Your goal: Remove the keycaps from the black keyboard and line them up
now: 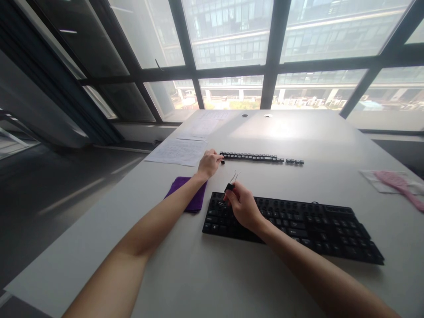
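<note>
My left hand (209,163) reaches across the white table, its fingers pinched at the left end of a long double row of black keycaps (253,156). A keycap seems to be between the fingertips, partly hidden, and a single black keycap (223,162) shows just below them. My right hand (244,205) is closed around the black handle of a wire keycap puller (229,187), whose wire ends point up and away. Beneath this hand lies a black keyboard (298,223). Its upper left part shows bare key positions, while keycaps remain in the lower rows.
A folded purple cloth (195,201) lies under my left forearm. Written paper sheets (179,151) are at the far left. At the right edge a pink brush-like object (394,180) rests on white paper. Large windows (232,48) rise behind the table (172,274).
</note>
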Motion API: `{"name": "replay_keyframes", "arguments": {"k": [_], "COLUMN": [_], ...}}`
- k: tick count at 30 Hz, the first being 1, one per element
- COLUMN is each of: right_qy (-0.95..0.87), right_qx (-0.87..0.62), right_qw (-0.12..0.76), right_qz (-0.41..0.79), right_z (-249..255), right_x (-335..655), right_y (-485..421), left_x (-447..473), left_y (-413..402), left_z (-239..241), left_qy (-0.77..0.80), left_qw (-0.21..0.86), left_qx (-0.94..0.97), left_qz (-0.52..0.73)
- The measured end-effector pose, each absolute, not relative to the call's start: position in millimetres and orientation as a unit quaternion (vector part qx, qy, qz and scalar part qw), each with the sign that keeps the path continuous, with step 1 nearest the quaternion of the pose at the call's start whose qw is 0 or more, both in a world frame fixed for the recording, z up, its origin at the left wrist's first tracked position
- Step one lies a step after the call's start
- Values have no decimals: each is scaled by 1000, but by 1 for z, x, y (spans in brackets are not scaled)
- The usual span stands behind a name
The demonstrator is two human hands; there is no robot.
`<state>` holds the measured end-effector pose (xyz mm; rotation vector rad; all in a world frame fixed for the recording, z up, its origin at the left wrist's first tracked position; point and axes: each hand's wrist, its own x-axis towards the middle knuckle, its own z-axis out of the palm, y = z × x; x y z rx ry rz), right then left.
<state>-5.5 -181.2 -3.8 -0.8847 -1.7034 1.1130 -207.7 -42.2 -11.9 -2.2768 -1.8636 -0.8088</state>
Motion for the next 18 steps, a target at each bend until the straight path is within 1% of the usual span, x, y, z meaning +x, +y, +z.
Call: {"name": "replay_keyframes", "arguments": {"k": [10, 18], "right_qy": [-688, -689], "right_qx": [-357, -357], "right_qw": [440, 438], "right_qz": [453, 454], "right_z": [-5, -4], "right_x": [-6, -6], "right_y": [-180, -181], "left_x": [-210, -211], "left_y": [-59, -68], "left_z": [-11, -11], "left_qy": [-588, -576], "left_qw": [85, 79], "left_qx": [-767, -774], "left_qz": [-243, -250]}}
